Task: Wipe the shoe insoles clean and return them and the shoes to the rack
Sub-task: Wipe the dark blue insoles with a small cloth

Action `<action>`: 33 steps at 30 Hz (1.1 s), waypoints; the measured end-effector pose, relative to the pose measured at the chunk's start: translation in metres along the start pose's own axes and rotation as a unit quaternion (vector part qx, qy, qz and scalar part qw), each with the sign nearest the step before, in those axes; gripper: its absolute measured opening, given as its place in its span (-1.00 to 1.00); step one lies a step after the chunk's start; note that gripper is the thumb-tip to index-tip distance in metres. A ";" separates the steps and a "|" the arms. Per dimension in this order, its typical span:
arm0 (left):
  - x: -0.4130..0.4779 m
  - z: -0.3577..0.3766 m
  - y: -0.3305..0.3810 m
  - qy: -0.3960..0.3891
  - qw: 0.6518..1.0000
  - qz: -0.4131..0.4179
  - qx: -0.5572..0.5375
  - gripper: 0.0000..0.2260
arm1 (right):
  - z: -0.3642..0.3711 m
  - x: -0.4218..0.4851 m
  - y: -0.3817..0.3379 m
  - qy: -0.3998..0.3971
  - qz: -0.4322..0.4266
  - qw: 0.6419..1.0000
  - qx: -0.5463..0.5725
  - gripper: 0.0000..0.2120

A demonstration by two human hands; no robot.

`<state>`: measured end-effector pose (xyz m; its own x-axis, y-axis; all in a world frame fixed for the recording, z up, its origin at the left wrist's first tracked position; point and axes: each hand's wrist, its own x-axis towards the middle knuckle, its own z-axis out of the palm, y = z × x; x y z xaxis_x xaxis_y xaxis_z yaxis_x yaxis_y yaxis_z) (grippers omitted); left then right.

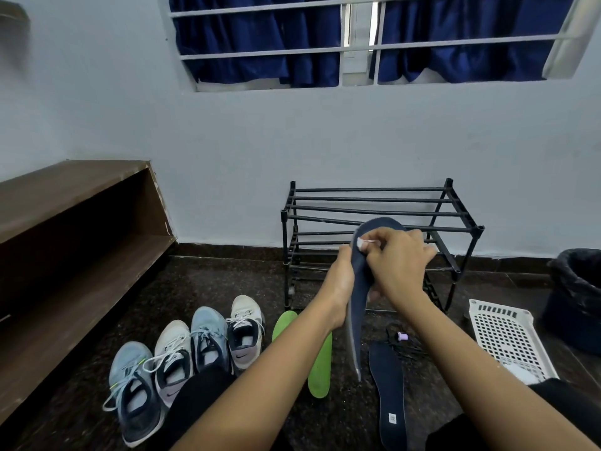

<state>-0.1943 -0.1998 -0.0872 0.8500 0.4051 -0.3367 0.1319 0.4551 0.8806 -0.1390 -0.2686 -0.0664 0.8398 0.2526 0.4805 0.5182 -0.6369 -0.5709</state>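
**Dark insole held up and wiped in front of the rack**

A long wooden shelf (81,222) is set along the left edge of the floor (227,281). A black shoe rack (374,200) is placed against the far edge, by the wall; nothing can be seen on its bars. A bin (579,288) lined with a black bag is seen at the right edge, with a white basket (507,340) lying just beside it.

Four shoes (208,336) are lined up side by side on the floor near the shelf. Two green insoles (320,369) are laid to their right, and a second dark insole (388,385) is laid flat further right, near the basket.

A dark blue insole (359,278) is held upright above the floor, in front of the rack. It is gripped along its left edge by the left hand (341,284), whose fingers are curled behind it. The right hand (401,262) is closed over the top part of the insole, and a small white wipe (364,243) is pinched in its fingertips and pressed against the insole's surface.
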 end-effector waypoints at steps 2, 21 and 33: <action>-0.002 0.003 -0.001 -0.004 1.000 -0.003 -0.015 -0.59 | -0.002 0.004 0.002 -0.002 0.018 1.000 0.016 -0.93; -0.002 0.002 0.008 0.012 1.000 -0.009 0.006 -0.46 | -0.003 -0.006 -0.006 -0.004 -0.012 0.999 0.049 -0.91; 0.001 -0.004 0.008 0.025 0.999 -0.027 -0.017 -0.43 | 0.000 -0.014 -0.008 -0.046 -0.027 0.997 0.059 -0.90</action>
<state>-0.1943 -0.1925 -0.0814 0.8150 0.4190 -0.4002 0.1586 0.5030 0.8496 -0.1550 -0.2671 -0.0692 0.8187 0.3528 0.4531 0.5738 -0.5312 -0.6233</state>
